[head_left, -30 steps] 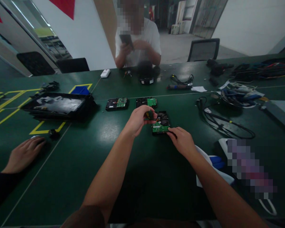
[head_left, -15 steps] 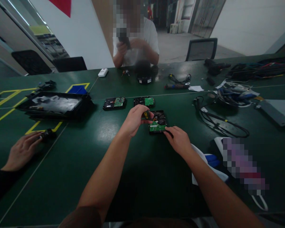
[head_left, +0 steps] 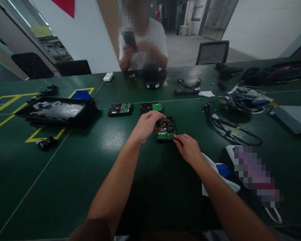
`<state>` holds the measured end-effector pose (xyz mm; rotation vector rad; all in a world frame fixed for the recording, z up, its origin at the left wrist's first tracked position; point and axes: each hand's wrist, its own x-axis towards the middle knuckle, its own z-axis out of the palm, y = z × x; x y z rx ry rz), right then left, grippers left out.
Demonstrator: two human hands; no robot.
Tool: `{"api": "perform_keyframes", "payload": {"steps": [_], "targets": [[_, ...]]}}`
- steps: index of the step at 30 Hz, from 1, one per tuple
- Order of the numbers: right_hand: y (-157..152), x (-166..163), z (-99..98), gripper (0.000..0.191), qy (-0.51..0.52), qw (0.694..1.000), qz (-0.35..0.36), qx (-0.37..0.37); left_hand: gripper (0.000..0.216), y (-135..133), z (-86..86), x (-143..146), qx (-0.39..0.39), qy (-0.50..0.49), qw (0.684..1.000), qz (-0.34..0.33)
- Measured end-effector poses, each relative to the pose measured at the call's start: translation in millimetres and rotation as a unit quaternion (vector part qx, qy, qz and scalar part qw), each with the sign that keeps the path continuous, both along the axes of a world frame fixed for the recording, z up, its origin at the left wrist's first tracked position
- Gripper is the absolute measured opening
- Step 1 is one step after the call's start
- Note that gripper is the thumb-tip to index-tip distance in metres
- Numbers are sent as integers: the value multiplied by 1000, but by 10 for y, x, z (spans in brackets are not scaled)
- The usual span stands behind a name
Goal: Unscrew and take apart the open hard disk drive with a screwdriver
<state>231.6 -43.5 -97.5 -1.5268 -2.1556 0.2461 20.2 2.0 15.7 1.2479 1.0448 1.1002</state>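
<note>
A hard drive with a green circuit board along its near side lies on the table in front of me. My right hand pinches its near right corner between thumb and fingers. Over its left side curls my left hand, index finger and thumb bent round a dark gap. Whatever sits between those fingers does not stand out from the black drive. Just behind, a second hard drive is partly covered by my left hand. A third hard drive lies farther left.
To the left stand a black tray and a small black part. At right are a black cable, white-and-blue cloth and a bundle of wires. A person sits opposite, holding a phone.
The yellow-and-black handle seen in my left hand is out of sight, and that hand has turned slightly. Another person's hand at left has let go of the small black part and left view.
</note>
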Motion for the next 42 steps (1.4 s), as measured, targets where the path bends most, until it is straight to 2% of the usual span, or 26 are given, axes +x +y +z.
{"api": "perform_keyframes", "payload": {"steps": [3,6,9,14,21,27,30,37,39,42], "targets": [[-2,2,-14,28,5,1000,-3,2,16,-26,-4,19,2,4,1000,0],[-5,1,-10,28,5,1000,-3,1,13,-16,-23,11,-17,-41,999,22],[-6,2,-1,29,6,1000,1,1,14,-3,-34,-9,-35,-78,996,5],[-4,6,-4,29,7,1000,0,2,20,5,-34,-40,-11,-47,999,-8],[5,6,-18,28,9,1000,1,3,18,0,-39,-31,-53,-91,994,11],[-2,0,-4,29,11,1000,-1,4,20,38,-76,-46,5,-4,999,51],[0,-2,1,29,7,1000,-1,2,22,44,-80,-62,7,-4,998,61],[8,-1,10,28,7,1000,-1,1,20,27,-62,-47,-68,-112,991,5],[3,-1,20,28,5,1000,0,-2,16,33,-72,-44,-52,-103,993,-7],[-7,-3,30,28,3,1000,1,-1,19,36,-82,-45,-13,-54,998,8]]}}
